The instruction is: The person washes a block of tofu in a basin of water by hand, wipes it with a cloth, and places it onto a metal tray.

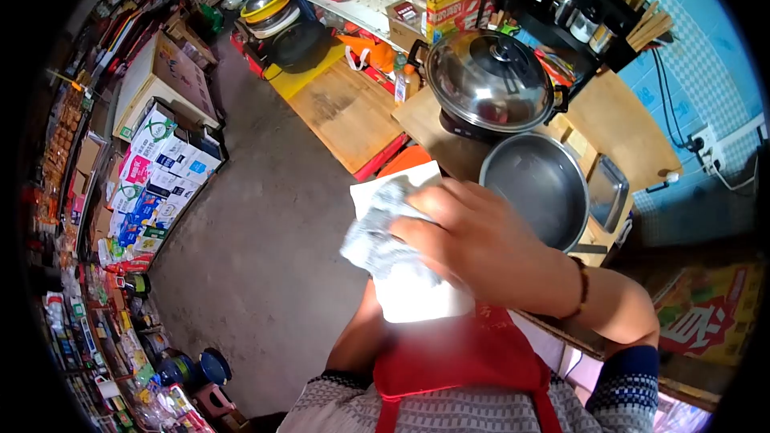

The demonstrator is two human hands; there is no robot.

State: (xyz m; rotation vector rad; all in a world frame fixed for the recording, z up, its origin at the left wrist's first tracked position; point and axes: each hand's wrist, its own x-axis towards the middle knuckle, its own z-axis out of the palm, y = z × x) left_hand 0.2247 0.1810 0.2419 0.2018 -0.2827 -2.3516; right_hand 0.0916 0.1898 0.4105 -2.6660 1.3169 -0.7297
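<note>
My right hand is closed on a crumpled grey-white cloth, pressing it against a white rectangular object in front of my chest. The exact kind of this object does not show. My left forearm reaches up behind it from below; the object hides the left hand and its fingers, and appears to rest in that hand. Just beyond my right hand is an empty grey metal pot. Part of an orange round item shows past the white object's far edge.
A large lidded steel wok stands on a burner behind the pot. Left of it are a wooden board, a small bottle and a black pan. Stacked cartons and packed shelves line the left. Wall sockets with cables are at right.
</note>
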